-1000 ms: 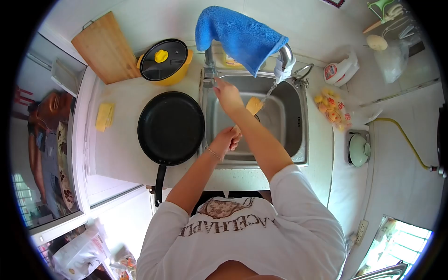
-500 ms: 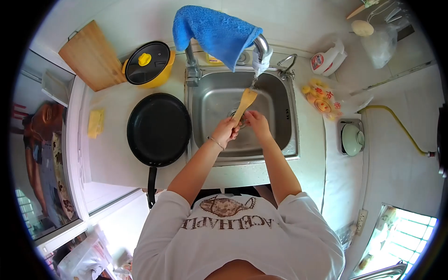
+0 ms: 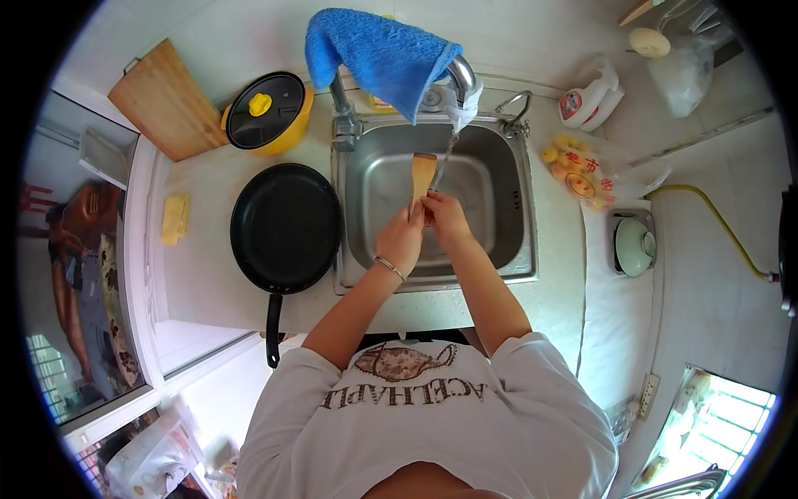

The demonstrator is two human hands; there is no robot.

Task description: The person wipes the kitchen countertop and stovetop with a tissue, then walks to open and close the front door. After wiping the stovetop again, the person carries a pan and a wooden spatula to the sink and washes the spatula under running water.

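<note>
Over the sink (image 3: 353, 266), my left hand (image 3: 401, 239) is closed on a wooden spatula (image 3: 424, 173), its flat blade pointing away from me. My right hand (image 3: 447, 218) is closed at the spatula too, its fingers touching the wood beside my left hand. Water runs from the curved faucet (image 3: 464, 76) in a thin stream, just right of the blade. A blue towel (image 3: 378, 54) is draped over the faucet pipe.
Left of the sink lie a black frying pan (image 3: 287, 229), a yellow pot (image 3: 283, 137), a cutting board (image 3: 166, 100) and a yellow cloth (image 3: 175, 219). To the right are a bag of yellow fruit (image 3: 580, 170), a white bottle (image 3: 588, 100) and a green bowl (image 3: 634, 248).
My right hand has come back from the faucet lever to the spatula. Water keeps running, and the blade now stands more upright, left of the stream. The view has shifted right.
</note>
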